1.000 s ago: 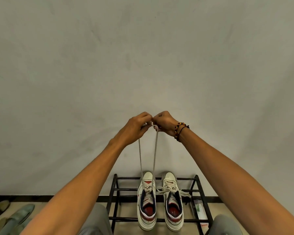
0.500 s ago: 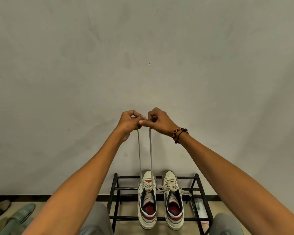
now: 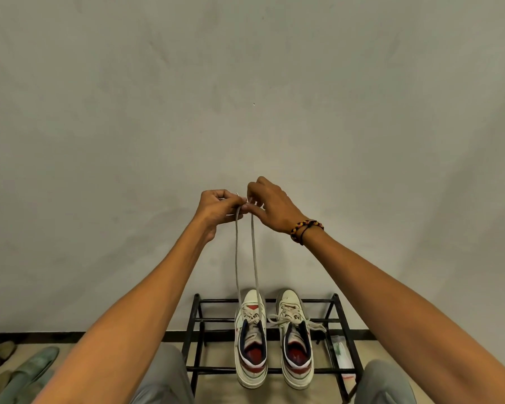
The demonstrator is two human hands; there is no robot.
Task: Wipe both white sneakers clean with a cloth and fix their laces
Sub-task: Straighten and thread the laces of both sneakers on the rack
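Holding status: you hold both ends of one lace raised in front of the wall, above the rack.
Landmark: black metal rack [image 3: 200,319], standing against the wall [image 3: 245,83] at floor level.
Left hand [image 3: 217,207]: raised well above the rack; your fingers are curled and pinch the left strand of the lace [image 3: 237,258] at its top end.
Right hand [image 3: 271,205]: raised well above the rack, touching your left hand; thumb and fingers pinch the right strand at its top end.
Lace: two strands run down from your hands, nearly parallel, to the left sneaker on the rack.
Left sneaker [image 3: 251,374]: on the top bars of the rack, left of centre, toe toward the wall, heel toward you; its lace is the one you hold.
Right sneaker [image 3: 296,377]: on the rack just beside the left sneaker, same heading; its laces [image 3: 312,326] lie loose, spreading over the rack bars.
Bracelets [image 3: 305,228]: beaded and dark bands on your right wrist.
Packet [image 3: 340,349]: pale, lying below the right end of the rack; contents cannot be told.
Other footwear [image 3: 27,365]: on the floor well left of the rack.
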